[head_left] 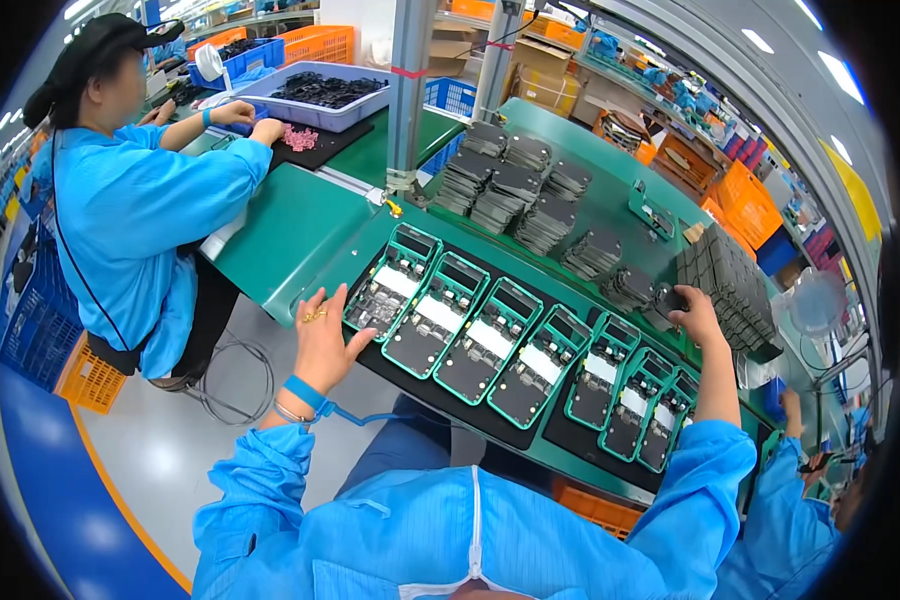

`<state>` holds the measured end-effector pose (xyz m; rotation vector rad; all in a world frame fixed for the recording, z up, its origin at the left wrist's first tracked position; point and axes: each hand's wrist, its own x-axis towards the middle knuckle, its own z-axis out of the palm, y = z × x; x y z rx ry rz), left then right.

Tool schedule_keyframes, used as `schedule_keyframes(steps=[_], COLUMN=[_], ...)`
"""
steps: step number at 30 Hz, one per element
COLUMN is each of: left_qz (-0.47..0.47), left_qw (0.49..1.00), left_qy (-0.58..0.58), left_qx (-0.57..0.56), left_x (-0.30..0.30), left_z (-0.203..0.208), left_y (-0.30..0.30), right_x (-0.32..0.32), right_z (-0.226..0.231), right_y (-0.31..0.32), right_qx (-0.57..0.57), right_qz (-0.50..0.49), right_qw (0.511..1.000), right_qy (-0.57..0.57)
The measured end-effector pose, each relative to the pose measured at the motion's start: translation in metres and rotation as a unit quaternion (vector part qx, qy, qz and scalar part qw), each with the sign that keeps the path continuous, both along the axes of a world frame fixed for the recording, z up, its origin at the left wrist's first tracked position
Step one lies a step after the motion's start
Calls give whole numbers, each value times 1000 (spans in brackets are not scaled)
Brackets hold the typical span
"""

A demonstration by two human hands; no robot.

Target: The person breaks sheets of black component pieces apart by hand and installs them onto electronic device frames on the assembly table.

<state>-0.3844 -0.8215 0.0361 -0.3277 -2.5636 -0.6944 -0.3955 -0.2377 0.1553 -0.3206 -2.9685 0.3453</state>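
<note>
Several teal-framed device housings [463,330] lie in a slanting row on black mats before me, each with a dark panel, a white strip and exposed electronics. Beside the leftmost housing [395,285], my left hand [322,338] is spread with thumb and fingers apart, holding nothing. A blue wrist strap [308,393] with a cord circles that wrist. Across the row, my right hand [700,318] reaches to the small stacks of dark grey plates, its thumb and fingers closed on the edge of a dark grey plate [663,305]. More plate stacks [505,200] stand behind the row.
A metal post [407,110] rises at the bench's left end. Tall stacked dark plates [725,285] stand at the right. A co-worker [155,200] works at the left by a grey bin [320,95] of black parts; another person's sleeve [785,520] shows at lower right.
</note>
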Motion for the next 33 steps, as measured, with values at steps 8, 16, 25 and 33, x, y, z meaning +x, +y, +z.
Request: schedule_keyframes(steps=[8, 16, 25, 33], left_qz=[-22, -9, 29, 22], left_qw=[999, 998, 999, 999], left_qy=[8, -5, -22, 1], left_qx=[25, 68, 9, 39], left_x=[4, 29, 31, 34], left_z=[8, 17, 4, 2], left_y=[3, 6, -3, -4], right_x=[15, 35, 5, 4], right_z=[39, 19, -62, -72], right_y=[-55, -289, -404, -407], right_qx=[47, -83, 37, 24], right_qz=[8, 386, 398, 397], right_qw=[992, 918, 907, 905], right_qy=[115, 35, 131, 149])
